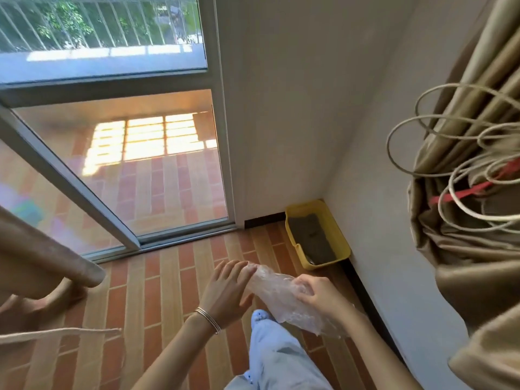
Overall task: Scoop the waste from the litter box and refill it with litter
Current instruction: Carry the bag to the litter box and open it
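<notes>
A crumpled clear plastic bag (pixel 277 294) is gripped by the right hand (pixel 318 294), whose fingers are curled round its middle. The left hand (pixel 228 291) is held nearly flat, fingertips (pixel 249 268) laid on the bag's upper end; whether that end is pinched cannot be told. The bag is judged light, limp and slippery, best taken at its mouth edge. The yellow litter box (pixel 323 265), holding grey litter (pixel 309 235), is set in the wall corner ahead.
</notes>
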### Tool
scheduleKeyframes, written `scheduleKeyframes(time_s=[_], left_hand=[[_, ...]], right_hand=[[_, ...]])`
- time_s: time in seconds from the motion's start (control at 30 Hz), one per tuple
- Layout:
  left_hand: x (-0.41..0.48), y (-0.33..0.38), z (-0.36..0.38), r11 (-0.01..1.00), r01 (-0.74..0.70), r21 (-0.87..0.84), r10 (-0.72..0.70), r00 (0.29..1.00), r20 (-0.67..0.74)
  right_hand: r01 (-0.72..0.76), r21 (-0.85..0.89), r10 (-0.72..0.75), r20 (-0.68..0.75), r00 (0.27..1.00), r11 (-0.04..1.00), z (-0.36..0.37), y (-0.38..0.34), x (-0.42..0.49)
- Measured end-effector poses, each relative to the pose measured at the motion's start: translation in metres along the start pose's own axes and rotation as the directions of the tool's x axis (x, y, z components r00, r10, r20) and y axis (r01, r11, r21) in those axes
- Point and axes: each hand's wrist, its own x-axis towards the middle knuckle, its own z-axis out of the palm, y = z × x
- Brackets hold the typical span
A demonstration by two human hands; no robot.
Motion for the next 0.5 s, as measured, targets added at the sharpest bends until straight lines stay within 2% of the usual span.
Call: scheduleKeyframes(time_s=[0.5], left_hand=[[0.181, -0.082, -0.008, 0.996, -0.088, 0.035, 0.088, 0.996, 0.000]], right_hand=[[-0.015, 0.014, 0.015, -0.045, 0.999, 1.000, -0.094, -0.025, 0.146]])
